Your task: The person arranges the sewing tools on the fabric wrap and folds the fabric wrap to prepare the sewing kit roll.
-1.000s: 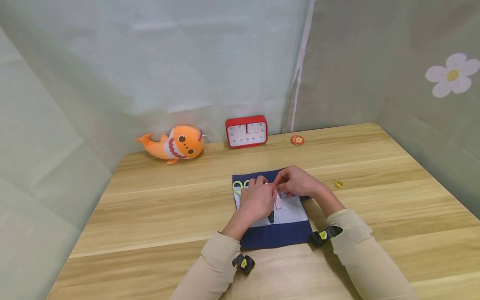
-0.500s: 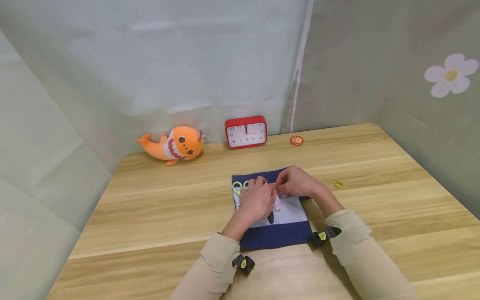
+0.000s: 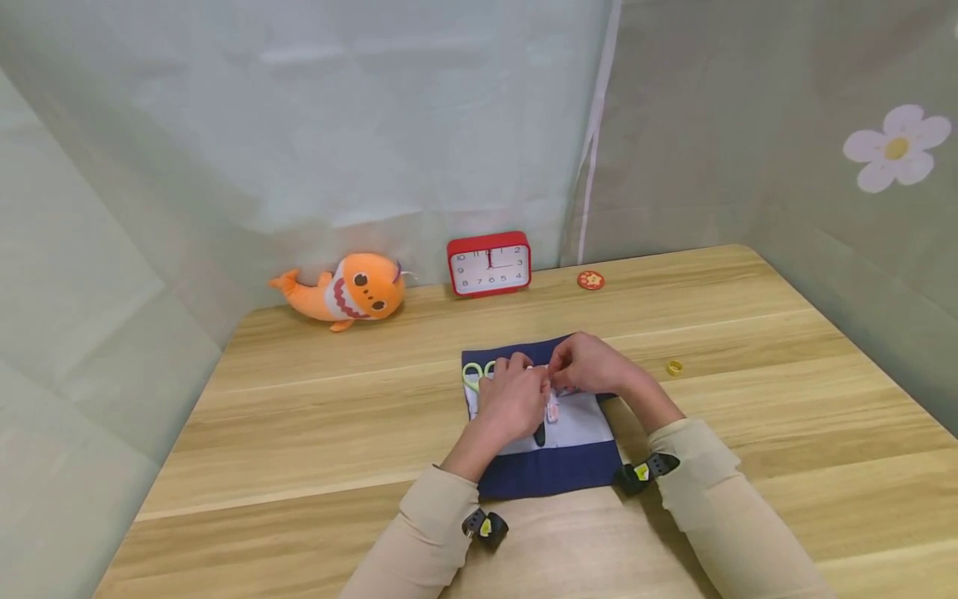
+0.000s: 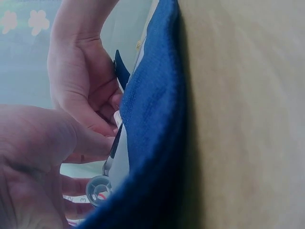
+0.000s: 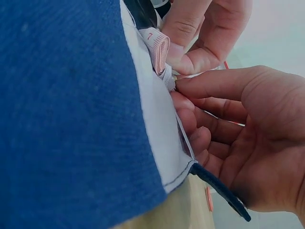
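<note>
A navy cloth pouch with a white lining (image 3: 554,470) lies unfolded on the table, under both hands. My left hand (image 3: 516,395) reaches over its middle, thumb and finger pinched beside a folded measuring tape (image 5: 158,47). From the right, my right hand (image 3: 591,363) pinches at a narrow white elastic band (image 5: 167,78) just beyond the tape. Both sets of fingertips nearly meet there; I cannot tell what the left pinch holds. Green scissor handles (image 3: 472,376) show left of the left hand, which hides the blades. A black tool (image 3: 540,434) lies beside the tape. A clear spool (image 4: 98,191) sits by the left fingers.
Right of the pouch lies a small yellow ring (image 3: 674,367). Along the back of the table are an orange plush shark (image 3: 352,287), a red clock (image 3: 490,264) and a round red badge (image 3: 590,280). Cloth walls stand behind and at the sides.
The measuring tape's near end has slid slightly toward me and shows a little more below the fingers. Both hands stay almost in place, with small movements of the right fingertips.
</note>
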### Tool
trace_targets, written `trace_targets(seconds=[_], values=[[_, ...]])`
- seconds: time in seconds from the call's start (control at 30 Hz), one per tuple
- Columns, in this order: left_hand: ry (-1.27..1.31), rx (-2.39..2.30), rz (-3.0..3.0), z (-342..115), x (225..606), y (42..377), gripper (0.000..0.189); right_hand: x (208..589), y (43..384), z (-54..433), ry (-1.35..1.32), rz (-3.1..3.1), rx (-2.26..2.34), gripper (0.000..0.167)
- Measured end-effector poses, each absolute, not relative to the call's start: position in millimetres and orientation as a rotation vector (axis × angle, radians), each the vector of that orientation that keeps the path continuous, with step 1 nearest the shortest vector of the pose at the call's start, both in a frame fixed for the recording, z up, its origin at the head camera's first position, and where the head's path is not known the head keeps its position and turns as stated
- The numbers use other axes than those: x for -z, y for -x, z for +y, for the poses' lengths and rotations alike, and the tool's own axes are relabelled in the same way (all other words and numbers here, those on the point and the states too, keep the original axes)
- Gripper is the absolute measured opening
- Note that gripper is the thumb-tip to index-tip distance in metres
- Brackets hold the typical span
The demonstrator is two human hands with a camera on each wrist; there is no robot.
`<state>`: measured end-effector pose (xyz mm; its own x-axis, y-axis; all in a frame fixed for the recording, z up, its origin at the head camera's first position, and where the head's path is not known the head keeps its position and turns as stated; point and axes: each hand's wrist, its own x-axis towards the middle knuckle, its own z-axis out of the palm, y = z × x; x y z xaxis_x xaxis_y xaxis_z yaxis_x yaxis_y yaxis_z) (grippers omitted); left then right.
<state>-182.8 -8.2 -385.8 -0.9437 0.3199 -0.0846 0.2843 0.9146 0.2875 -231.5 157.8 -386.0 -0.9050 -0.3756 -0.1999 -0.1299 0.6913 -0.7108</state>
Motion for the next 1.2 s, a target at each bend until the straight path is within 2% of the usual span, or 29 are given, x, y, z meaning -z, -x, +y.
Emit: trace_targets(seconds=[0.23, 0.37, 0.6, 0.97, 1.2], values=[[-0.455, -0.448, 2.944, -9, 385, 183, 0.016, 384, 230, 160, 0.446, 2.601, 1.064, 0.005], [-0.454, -0.485, 2.940, -8, 385, 183, 0.018, 375, 229, 174, 0.454, 2.615, 1.214, 0.016], [-0.423, -0.527, 2.947, -8, 386, 183, 0.012, 353, 227, 226, 0.341, 2.727, 1.266, 0.024], [-0.435, -0.519, 2.972, -9, 388, 182, 0.003, 362, 210, 309, 0.166, 2.814, 1.111, 0.031], [-0.442, -0.529, 2.989, -10, 385, 181, 0.030, 374, 206, 327, 0.134, 2.804, 1.079, 0.027]])
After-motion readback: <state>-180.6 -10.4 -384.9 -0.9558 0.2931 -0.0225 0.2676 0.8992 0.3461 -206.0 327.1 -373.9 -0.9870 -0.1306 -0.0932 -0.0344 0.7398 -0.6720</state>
